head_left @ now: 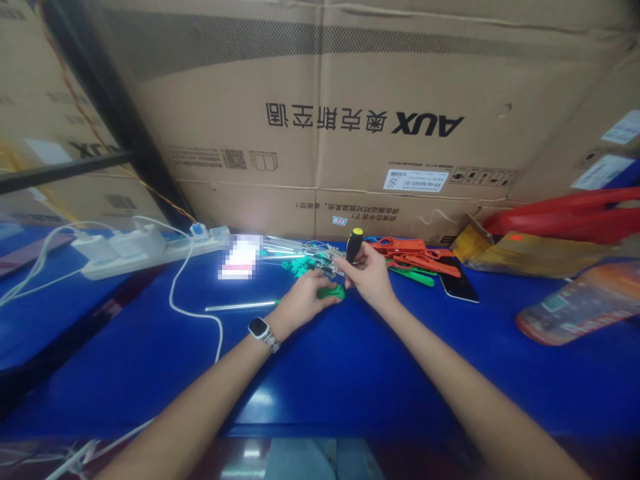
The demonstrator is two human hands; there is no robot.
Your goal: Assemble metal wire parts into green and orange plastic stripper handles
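My left hand (306, 298), with a watch on its wrist, is closed on a green plastic part (332, 293) just above the blue table. A thin metal rod (241, 307) sticks out leftward from behind that hand; whether it joins the green part is hidden. In my right hand (371, 275) is a screwdriver (355, 244), its black and yellow handle upright, its tip down by the green part. Beyond my hands lie small teal caps (299, 266) and a bundle of metal rods (285, 248).
Orange plastic parts (415, 252), a green strip (417, 275) and a phone (461, 283) lie to the right. Farther right is a plastic jar (575, 307). A power strip (105, 267) with a white cable stands left. Large cardboard boxes (350, 67) wall off the back.
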